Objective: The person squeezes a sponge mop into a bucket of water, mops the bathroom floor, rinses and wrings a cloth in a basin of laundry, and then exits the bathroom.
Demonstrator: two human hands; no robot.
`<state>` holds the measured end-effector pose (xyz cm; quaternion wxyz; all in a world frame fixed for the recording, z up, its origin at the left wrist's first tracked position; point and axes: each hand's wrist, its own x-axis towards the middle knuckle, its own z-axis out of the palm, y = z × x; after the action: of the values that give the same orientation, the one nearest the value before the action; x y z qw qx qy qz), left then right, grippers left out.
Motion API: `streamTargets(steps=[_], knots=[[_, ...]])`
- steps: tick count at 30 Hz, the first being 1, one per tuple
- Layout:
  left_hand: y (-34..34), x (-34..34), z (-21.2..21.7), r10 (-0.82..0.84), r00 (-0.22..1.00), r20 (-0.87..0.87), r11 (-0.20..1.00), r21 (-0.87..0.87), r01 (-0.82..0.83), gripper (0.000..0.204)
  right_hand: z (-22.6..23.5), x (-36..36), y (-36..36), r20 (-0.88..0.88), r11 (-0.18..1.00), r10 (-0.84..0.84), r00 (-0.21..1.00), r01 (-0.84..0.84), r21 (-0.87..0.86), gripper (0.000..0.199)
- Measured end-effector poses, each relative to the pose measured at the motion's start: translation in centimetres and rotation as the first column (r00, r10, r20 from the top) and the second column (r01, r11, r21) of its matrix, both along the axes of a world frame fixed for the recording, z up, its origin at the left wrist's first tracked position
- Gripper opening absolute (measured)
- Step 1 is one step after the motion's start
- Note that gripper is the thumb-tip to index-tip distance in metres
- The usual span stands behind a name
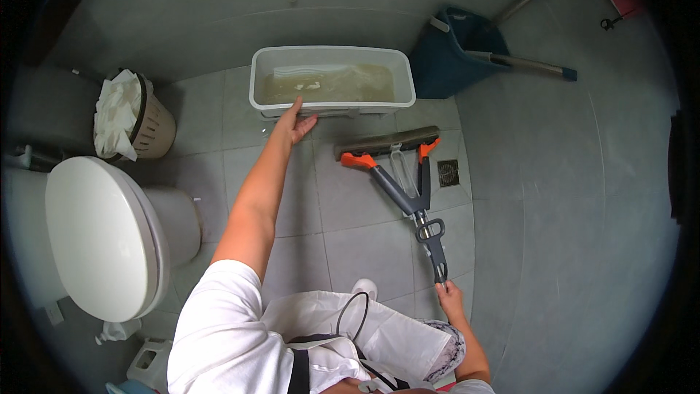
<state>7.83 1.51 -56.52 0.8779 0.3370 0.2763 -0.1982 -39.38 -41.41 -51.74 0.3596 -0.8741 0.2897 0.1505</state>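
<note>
My left hand (295,125) reaches to the near side of a white rectangular bucket (332,108). Its fingers are spread, with the thumb tip at the rim; whether it touches cannot be made out. Cloudy brownish water (343,86) with a few pale bits lies in the bucket. My right hand (450,296) is closed round the pole of a sponge mop (397,191), low at the right. The mop has a dark grey Y-shaped frame, orange end clips and a long grey sponge head (386,143) at its far end, close to the bucket's near right corner.
A toilet (102,237) with its lid down stands at the left. Behind it is a beige waste basket (154,131) full of white paper. A blue bin (445,58) with metal poles stands by the right wall. A floor drain (448,173) lies right of the mop.
</note>
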Motion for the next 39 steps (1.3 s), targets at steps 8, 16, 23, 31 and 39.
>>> streamTargets(steps=[8, 16, 23, 31, 39], knots=[[2.6, -4.5, 1.3, 0.053, 0.992, 0.114, 0.784, 0.611, -0.112, 0.053, 2.7, 1.2, 3.0, -0.034, 0.989, -0.102, 0.994, 0.105, 0.101, 0.029], [5.3, -5.4, 5.6, -0.013, 0.942, 0.335, 0.722, 0.655, -0.223, 0.043, 3.9, 1.0, 2.7, 0.002, 0.986, -0.049, 0.999, 0.048, 0.158, 0.028], [4.2, -5.6, 4.8, -0.138, 0.932, 0.336, 0.696, 0.702, -0.149, 0.042, 7.1, 2.3, 6.5, -0.110, 0.908, -0.161, 0.981, 0.191, 0.373, 0.028], [2.6, -5.8, 7.7, -0.086, 0.944, 0.319, 0.924, 0.379, -0.043, 0.042, 7.6, 3.3, 7.8, -0.082, 0.960, -0.117, 0.990, 0.134, 0.247, 0.028], [1.8, -2.8, 6.5, 0.111, 0.921, 0.374, 0.963, 0.189, -0.193, 0.035, 8.3, 4.6, 7.4, -0.163, 0.974, -0.123, 0.979, 0.150, 0.169, 0.028]])
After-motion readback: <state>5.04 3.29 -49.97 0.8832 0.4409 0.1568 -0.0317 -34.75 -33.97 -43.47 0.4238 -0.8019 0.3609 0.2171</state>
